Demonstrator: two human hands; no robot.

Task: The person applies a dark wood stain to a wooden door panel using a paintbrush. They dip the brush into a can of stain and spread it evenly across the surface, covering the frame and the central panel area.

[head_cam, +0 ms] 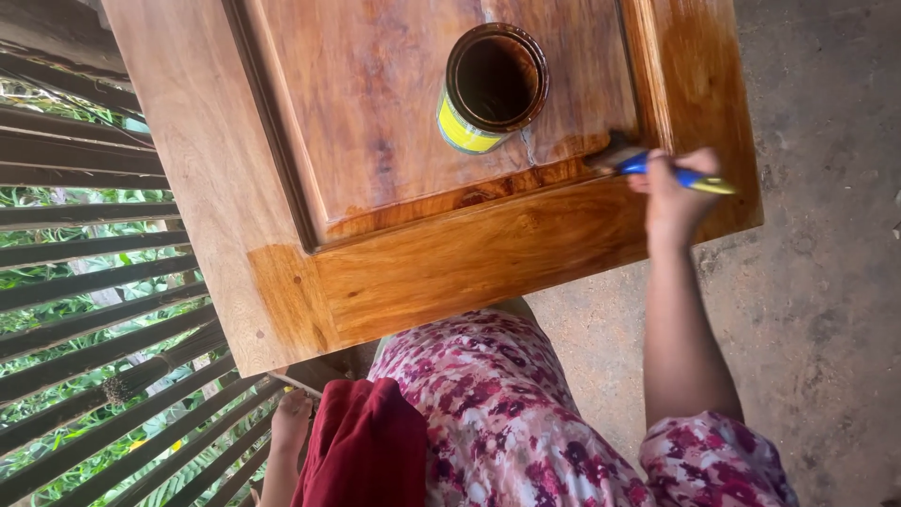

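While my right hand [672, 192] grips the blue-handled brush [648, 165], the open tin [490, 89] at ten o'clock could tip — my left hand [289, 422] hangs low, its grip unclear.

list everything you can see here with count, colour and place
wooden door panel: 1, honey brown, partly wet and glossy, centre
tin can: 1, yellow side, dark inside, open, standing on the panel
paintbrush: 1, blue and yellow handle, bristles on the panel's right groove
slatted railing: 1, dark wood, left, greenery behind
concrete floor: grey, right
red cloth: 1, bottom centre
right hand: grips the paintbrush
left hand: bottom left, under the panel's corner, grasp unclear
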